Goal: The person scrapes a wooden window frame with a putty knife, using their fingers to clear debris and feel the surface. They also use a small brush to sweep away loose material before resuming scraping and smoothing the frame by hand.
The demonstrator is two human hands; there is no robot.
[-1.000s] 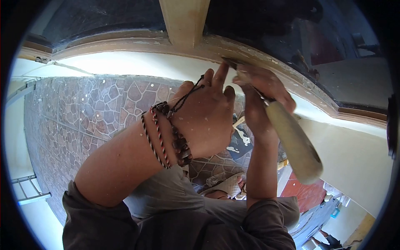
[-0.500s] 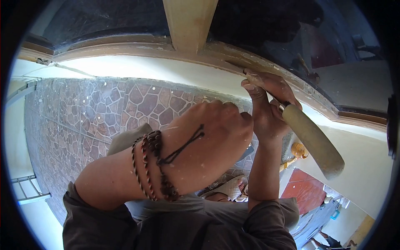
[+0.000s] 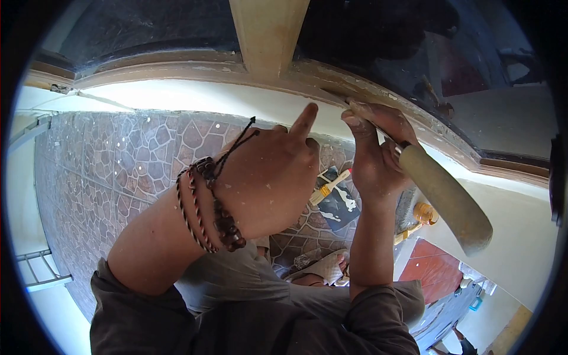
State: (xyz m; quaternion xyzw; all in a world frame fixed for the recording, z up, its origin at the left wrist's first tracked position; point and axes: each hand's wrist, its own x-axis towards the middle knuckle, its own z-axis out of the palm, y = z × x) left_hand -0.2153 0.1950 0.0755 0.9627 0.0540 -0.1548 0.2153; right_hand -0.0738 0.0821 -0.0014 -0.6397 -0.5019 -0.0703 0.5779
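Note:
My right hand (image 3: 384, 139) is closed around a putty knife with a pale, thick handle (image 3: 447, 198). The handle points down to the right; its dark blade, mostly hidden by my fingers, lies against the brown window frame (image 3: 272, 78). My left hand (image 3: 266, 177), with cord and bead bracelets at the wrist, is held to the left of it. Its index finger stretches up toward the frame's lower edge, while the other fingers curl out of sight underneath. I see nothing held in it.
On the stone-patterned floor (image 3: 195, 139) lies a dark board (image 3: 332, 220) with white smears and a paintbrush (image 3: 327, 189). An orange container (image 3: 423, 213) stands right of my forearm. Dark glass panes (image 3: 378, 41) sit above. A sandalled foot (image 3: 322, 271) is below.
My left hand has moved left and its index finger has straightened out from a closed fist, uncovering the board and paintbrush. My right hand and the putty knife have barely moved.

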